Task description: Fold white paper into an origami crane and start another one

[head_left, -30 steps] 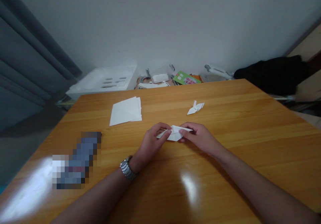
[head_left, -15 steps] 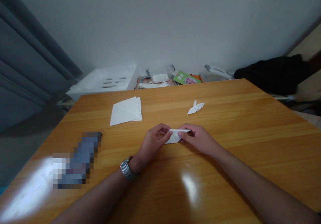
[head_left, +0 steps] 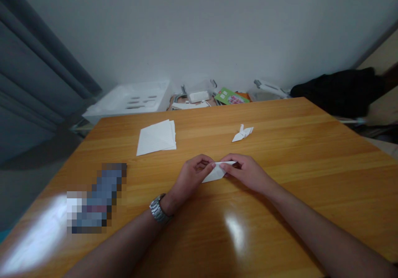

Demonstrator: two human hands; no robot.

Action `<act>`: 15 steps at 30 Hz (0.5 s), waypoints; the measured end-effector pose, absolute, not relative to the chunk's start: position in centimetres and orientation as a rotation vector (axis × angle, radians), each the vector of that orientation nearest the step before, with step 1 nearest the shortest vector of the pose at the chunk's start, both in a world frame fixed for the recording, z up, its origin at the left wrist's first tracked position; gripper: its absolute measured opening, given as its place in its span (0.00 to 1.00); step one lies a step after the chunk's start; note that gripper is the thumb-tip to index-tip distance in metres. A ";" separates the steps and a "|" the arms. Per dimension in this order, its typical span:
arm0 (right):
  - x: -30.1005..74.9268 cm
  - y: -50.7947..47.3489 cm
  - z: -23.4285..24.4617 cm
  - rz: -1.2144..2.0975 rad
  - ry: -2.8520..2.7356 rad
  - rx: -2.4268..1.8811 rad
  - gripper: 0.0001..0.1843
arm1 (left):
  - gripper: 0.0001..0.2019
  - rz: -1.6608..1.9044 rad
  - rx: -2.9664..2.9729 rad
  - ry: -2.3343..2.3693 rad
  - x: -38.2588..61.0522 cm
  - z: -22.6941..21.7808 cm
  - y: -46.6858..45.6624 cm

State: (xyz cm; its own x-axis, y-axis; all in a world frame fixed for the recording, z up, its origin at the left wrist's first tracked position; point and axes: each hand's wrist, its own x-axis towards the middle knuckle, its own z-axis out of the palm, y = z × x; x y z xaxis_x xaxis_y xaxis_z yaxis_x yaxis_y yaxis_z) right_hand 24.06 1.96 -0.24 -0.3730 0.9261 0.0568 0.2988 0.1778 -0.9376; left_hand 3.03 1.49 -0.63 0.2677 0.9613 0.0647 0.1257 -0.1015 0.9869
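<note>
A small folded piece of white paper (head_left: 215,173) lies between my two hands on the wooden table (head_left: 280,178). My left hand (head_left: 190,178), with a metal watch on its wrist, pinches the paper's left side with curled fingers. My right hand (head_left: 245,172) pinches its right side between thumb and fingers. Both hands rest low on the tabletop, fingertips almost touching over the paper.
A stack of white paper sheets (head_left: 156,137) lies further back on the left. A small folded paper figure (head_left: 242,133) sits further back on the right. A blurred-out object (head_left: 96,199) lies at the left. Clutter, a white box (head_left: 130,99) and a black bag (head_left: 338,91) sit beyond the table's far edge.
The paper was spread wider with a point sticking out left; it is now folded narrower and angled down-left. My hands stayed in nearly the same place.
</note>
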 end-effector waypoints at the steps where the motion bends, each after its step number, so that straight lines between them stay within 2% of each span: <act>1: 24.0 2.0 -0.3 1.229 -1.754 -1.159 0.14 | 0.12 1.006 1.494 1.067 3.0 -0.7 1.5; 6: 23.7 2.0 -0.5 1.414 -1.451 -1.119 0.17 | 0.13 1.026 1.479 1.107 2.7 -0.9 1.5; 15: 23.9 2.1 0.0 1.425 -1.394 -1.135 0.19 | 0.15 0.992 1.471 1.097 2.9 -0.8 1.5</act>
State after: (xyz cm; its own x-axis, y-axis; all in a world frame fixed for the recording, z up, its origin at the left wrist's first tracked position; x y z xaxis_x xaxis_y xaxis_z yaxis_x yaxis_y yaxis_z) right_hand 23.90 2.12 -0.03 -0.2548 0.9655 -0.0548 0.0334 -0.0478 -0.9983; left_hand 2.86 1.53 -0.76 0.2497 0.9674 0.0429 0.1403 -0.0799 0.9869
